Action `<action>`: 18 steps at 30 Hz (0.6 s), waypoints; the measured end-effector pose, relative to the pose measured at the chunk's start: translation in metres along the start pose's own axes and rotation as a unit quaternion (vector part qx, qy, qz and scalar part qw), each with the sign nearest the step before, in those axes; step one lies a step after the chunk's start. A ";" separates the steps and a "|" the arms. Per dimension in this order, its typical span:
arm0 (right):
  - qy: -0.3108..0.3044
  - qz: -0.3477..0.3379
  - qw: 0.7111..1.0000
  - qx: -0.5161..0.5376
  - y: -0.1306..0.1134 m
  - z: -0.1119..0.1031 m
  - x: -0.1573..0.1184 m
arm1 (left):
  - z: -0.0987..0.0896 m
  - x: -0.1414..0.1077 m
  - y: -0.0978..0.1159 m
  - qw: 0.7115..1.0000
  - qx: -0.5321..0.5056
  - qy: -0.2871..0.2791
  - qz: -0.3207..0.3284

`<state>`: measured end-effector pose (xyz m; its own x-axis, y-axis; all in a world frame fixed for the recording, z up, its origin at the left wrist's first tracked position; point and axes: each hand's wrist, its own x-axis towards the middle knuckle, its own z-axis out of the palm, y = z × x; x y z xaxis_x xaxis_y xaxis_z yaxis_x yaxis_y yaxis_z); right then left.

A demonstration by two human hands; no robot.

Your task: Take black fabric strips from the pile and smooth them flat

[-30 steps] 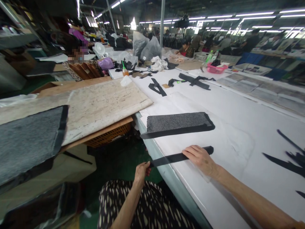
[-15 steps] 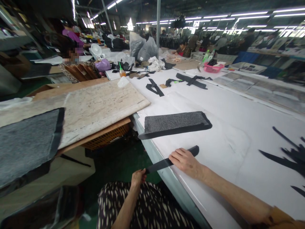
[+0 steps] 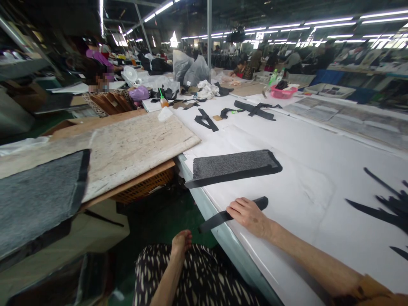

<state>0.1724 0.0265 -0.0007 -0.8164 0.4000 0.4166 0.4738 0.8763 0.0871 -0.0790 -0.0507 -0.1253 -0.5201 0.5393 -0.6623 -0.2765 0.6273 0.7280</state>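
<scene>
My right hand (image 3: 247, 216) lies over a black fabric strip (image 3: 214, 222) at the table's edge, its fingers bent down around the strip. One end of the strip sticks out beyond my fingers on the table, and the other hangs past the edge. Over my lap, my left hand (image 3: 181, 241) is curled closed, a little apart from the hanging end; whether anything small is in its fingers is hidden. A grey knitted panel (image 3: 232, 165) with black edging lies flat just beyond my right hand.
Several black strips (image 3: 392, 212) lie at the right of the white table (image 3: 318, 170). More black pieces (image 3: 255, 110) lie farther back, near a pink basket (image 3: 283, 92). On the left board (image 3: 137, 140) rests another grey panel (image 3: 41, 195). A co-worker (image 3: 102, 91) sits beyond it.
My left hand has let go of the strip's end and moved slightly left, away from it. My right hand stays on the strip. The view has shifted a little.
</scene>
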 end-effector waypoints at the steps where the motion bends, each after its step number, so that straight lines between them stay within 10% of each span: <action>1: 0.000 0.001 1.000 0.000 0.000 0.000 0.000 | 0.001 -0.004 0.004 1.000 0.007 -0.008 0.017; 9: -0.008 0.008 1.000 0.009 0.001 -0.001 -0.001 | 0.039 -0.059 0.061 0.951 0.073 -0.181 0.241; 18: -0.016 0.017 1.000 0.016 0.000 -0.001 0.000 | 0.039 -0.079 0.068 0.921 0.118 -0.237 0.285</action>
<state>0.1732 0.0263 -0.0001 -0.8106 0.4380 0.3888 0.4912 0.8699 0.0443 -0.0255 -0.0283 -0.0304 -0.0993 0.9687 -0.2277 0.1440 0.2404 0.9599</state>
